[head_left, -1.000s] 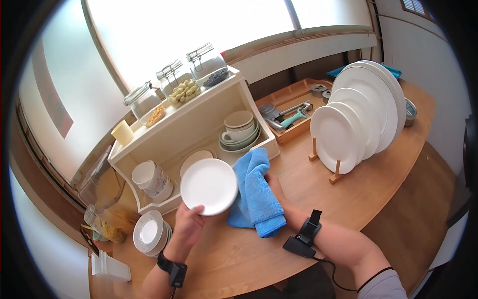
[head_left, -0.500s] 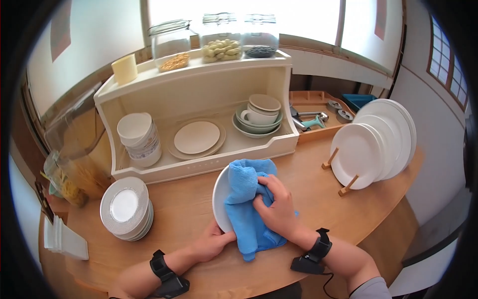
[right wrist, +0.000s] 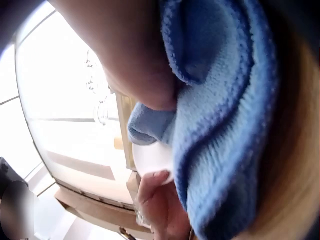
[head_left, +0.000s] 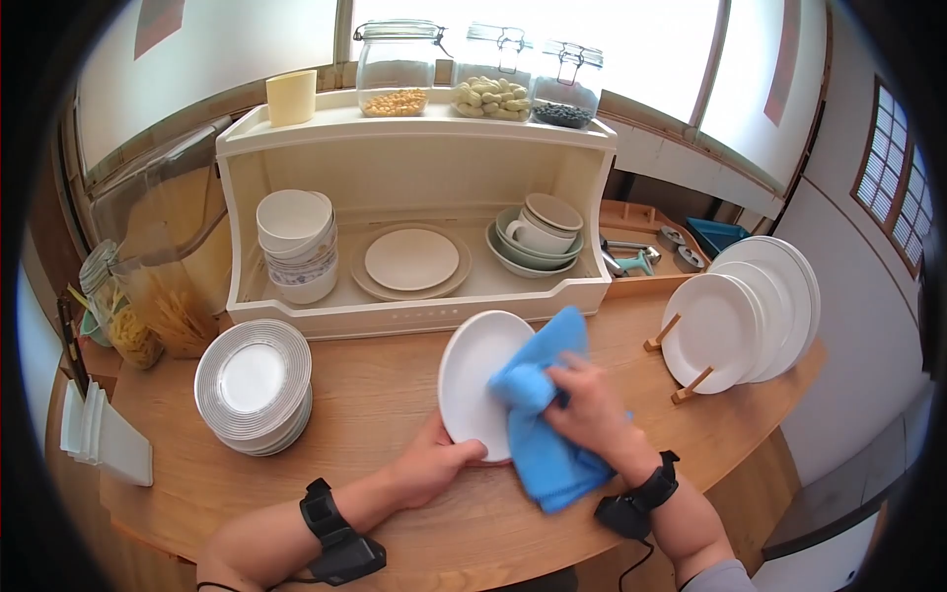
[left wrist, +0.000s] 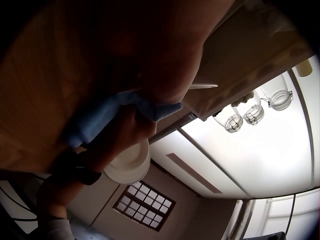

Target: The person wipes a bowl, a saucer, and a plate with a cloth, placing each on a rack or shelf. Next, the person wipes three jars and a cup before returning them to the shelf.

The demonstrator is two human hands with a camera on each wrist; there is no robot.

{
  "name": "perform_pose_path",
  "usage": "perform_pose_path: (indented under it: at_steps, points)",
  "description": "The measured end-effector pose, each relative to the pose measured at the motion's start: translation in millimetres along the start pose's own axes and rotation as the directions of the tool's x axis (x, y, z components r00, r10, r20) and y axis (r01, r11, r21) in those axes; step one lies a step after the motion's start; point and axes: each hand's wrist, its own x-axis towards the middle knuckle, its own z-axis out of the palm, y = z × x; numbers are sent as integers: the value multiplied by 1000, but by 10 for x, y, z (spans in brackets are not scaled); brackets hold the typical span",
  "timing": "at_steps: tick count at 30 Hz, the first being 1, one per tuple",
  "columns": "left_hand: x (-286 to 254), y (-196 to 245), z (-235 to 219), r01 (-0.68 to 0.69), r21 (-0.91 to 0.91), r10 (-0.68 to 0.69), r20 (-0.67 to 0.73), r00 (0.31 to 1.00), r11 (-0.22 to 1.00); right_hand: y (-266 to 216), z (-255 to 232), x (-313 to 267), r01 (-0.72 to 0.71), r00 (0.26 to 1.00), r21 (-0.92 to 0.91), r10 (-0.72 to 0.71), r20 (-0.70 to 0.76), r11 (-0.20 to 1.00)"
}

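Observation:
In the head view, my left hand point(head_left: 434, 464) grips a small white plate point(head_left: 478, 370) by its lower edge, thumb over the front. The plate is tilted up above the table. My right hand point(head_left: 592, 409) holds a bunched blue cloth point(head_left: 552, 444) against the plate's right side, and the cloth's lower part hangs down. The right wrist view has the blue cloth point(right wrist: 220, 125) filling much of the picture, with the left hand point(right wrist: 162, 205) pinching the plate rim beyond it. Part of the plate's face is hidden behind the cloth.
Stacked plates point(head_left: 254, 385) stand on the table at left; white plates point(head_left: 715, 331) stand upright in a wooden rack at right. Behind is a cream shelf point(head_left: 434, 321) with bowls, plates and a cup, glass jars point(head_left: 395, 74) on top. A wooden tray point(head_left: 631, 286) holds utensils.
The plate, first held facing up apart from the cloth, came together with it and is now tilted. The right hand has shifted rightward across it with the cloth. The head view has turned.

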Motion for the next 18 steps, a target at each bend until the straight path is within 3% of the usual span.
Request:
perform_pose_path:
  at_steps: [1,2,4,6,8,9,10,11,12,14,15,16,18]
  points:
    - [-12,36,17,24,173,-33,45,998,985,30,-41,36,-45,988,-28,41,-148,999]
    - [-21,6,34,24,174,-32,44,999,985,45,-60,63,-93,953,-50,74,-294,994]
    - [-43,-74,76,-51,135,35,118,992,990,-76,-70,95,-57,933,-39,39,-356,998]
    - [-6,-122,-9,-29,137,3,184,983,990,-294,-20,117,82,903,28,-62,-426,996]
    - [-3,-155,-73,-70,328,-19,260,965,942,-410,32,115,151,919,62,-117,-378,987]
    - [-12,-125,-86,-71,328,-18,261,965,942,-445,58,113,257,933,86,-223,-283,963]
    - [-14,-73,-94,-261,447,133,297,945,856,-474,66,114,356,925,121,-331,-188,927]
    - [-18,-43,-93,-433,545,273,352,895,718,-511,45,119,365,929,152,-349,-122,919]
    - [-20,-42,-85,-436,544,276,352,894,717,-499,24,103,367,928,149,-352,-121,918]
    - [-16,-51,-54,-220,365,157,195,968,905,-426,-38,31,217,962,217,-246,116,952]
    - [0,-99,-24,-131,138,118,101,988,982,-391,-55,7,205,967,180,-227,116,962]
    - [8,-94,-23,-133,138,120,104,987,981,-343,-79,-9,205,967,177,-227,116,963]
    - [12,-71,-55,45,-60,-43,38,998,997,-226,-122,-32,91,974,23,-94,204,996]
